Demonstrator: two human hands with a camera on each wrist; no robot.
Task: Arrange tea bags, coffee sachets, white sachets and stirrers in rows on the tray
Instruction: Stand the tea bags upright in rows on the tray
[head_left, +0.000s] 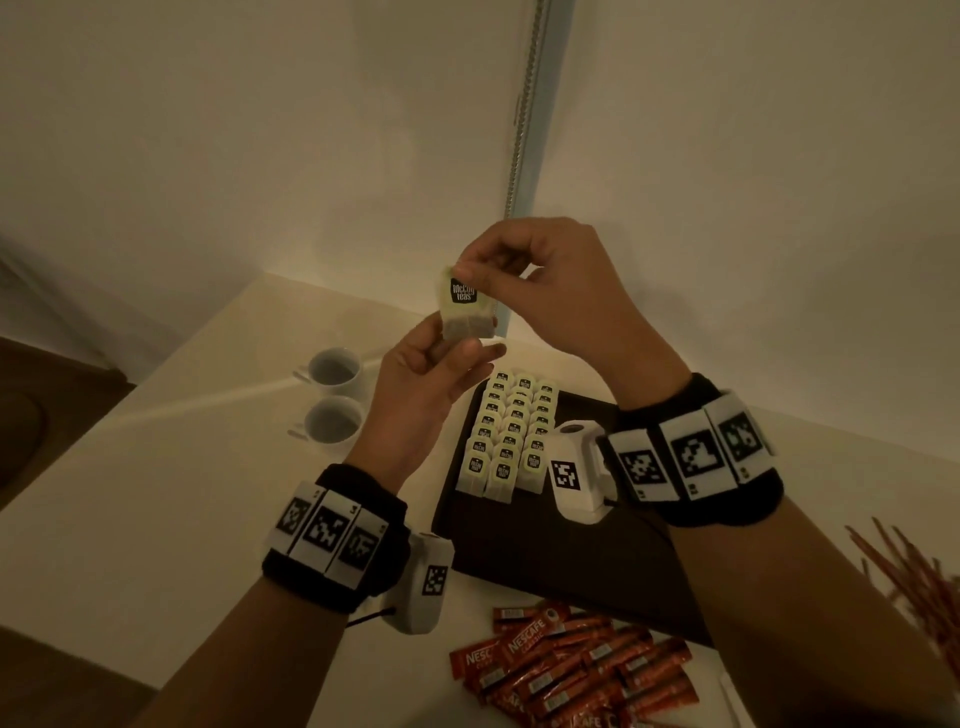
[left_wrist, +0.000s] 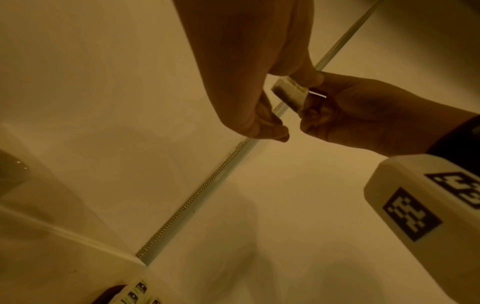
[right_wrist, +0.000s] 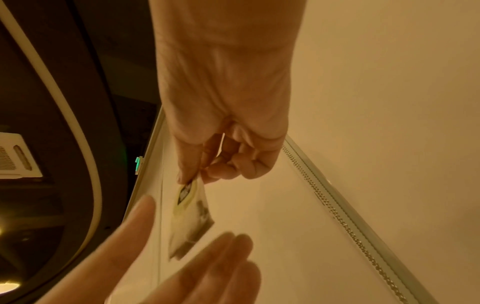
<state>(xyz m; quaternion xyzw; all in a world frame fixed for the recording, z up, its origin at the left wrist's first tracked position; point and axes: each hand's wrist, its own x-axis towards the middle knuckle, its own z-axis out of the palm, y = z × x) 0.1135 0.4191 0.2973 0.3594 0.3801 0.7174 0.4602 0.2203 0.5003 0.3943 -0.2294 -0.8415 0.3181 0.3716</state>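
Tea bag (head_left: 466, 306), top pinched by right fingers (head_left: 466, 270), left fingers (head_left: 480, 352) straight beneath

Both forearms are raised and brought together, the right hand (head_left: 545, 280) being curled with thumb and forefinger pinched on the top of a tea bag (head_left: 464, 312), while the left hand (head_left: 431, 374) is held palm-up beneath it, fingers (head_left: 483, 349) nearly straight against its lower edge.

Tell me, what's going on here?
A person is laying out drink supplies. The right hand pinches a tea bag by its top in mid-air, the fingers of the left hand straight beneath it. Three rows of tea bags already stand on the tray; coffee sachets and stirrers lie loose on the table.
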